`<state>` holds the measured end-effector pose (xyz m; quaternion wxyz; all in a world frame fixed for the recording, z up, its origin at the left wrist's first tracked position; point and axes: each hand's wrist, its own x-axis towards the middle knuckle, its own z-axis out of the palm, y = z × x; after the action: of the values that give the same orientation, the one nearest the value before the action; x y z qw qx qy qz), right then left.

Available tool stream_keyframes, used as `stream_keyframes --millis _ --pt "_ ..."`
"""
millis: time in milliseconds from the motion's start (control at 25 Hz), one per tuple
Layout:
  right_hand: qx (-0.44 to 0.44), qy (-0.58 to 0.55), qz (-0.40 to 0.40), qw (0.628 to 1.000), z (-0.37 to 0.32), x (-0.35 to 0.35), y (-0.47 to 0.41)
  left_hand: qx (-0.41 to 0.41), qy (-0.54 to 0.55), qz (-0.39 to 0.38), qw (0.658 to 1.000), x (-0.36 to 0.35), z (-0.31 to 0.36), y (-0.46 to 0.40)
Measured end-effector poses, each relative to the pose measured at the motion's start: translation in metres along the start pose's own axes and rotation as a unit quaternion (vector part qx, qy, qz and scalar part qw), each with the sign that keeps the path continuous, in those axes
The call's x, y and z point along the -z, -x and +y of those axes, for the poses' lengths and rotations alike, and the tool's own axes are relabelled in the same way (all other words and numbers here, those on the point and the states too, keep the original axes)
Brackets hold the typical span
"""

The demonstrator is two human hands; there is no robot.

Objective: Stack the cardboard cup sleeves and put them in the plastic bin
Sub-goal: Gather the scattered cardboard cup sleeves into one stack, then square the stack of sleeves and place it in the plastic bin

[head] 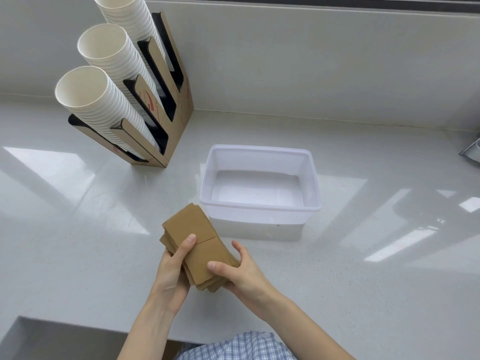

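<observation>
A stack of flat brown cardboard cup sleeves (193, 229) is held just above the white counter, in front of the bin's near left corner. My left hand (174, 268) grips the stack's left edge, thumb on top. My right hand (240, 271) grips its near right end, thumb on top and fingers curled along the side. The translucent white plastic bin (259, 206) stands beyond the stack, with nothing visible inside it.
A cardboard cup dispenser (179, 118) with three leaning stacks of white paper cups (104, 105) stands at the back left against the wall. A metal object (472, 152) shows at the right edge. The counter's front edge (78, 320) runs near my body.
</observation>
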<state>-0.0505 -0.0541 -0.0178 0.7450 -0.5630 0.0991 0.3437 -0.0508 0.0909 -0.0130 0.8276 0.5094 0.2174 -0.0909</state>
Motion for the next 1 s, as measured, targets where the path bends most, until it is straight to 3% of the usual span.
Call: stream_keyframes --millis 240,400,640,800,1000 --pt "0.032 0.044 0.038 0.998 -0.001 0.016 0.004 -0.001 -0.061 -0.100 0.993 0.017 0.003 -0.002" --pt "0.065 0.123 0.065 0.988 -0.009 0.034 0.009 -0.008 -0.149 -0.122 0.981 0.025 0.008 -0.005" --pt "0.133 0.252 0.100 0.953 -0.020 0.069 0.018 -0.050 -0.399 -0.186 0.897 0.004 0.005 -0.018" --pt "0.158 0.263 0.140 0.942 -0.013 0.081 0.019 -0.082 -0.417 -0.207 0.881 -0.017 -0.018 -0.035" --pt "0.154 0.249 0.169 0.941 0.009 0.093 0.017 -0.125 -0.524 -0.184 0.822 -0.030 -0.034 -0.041"
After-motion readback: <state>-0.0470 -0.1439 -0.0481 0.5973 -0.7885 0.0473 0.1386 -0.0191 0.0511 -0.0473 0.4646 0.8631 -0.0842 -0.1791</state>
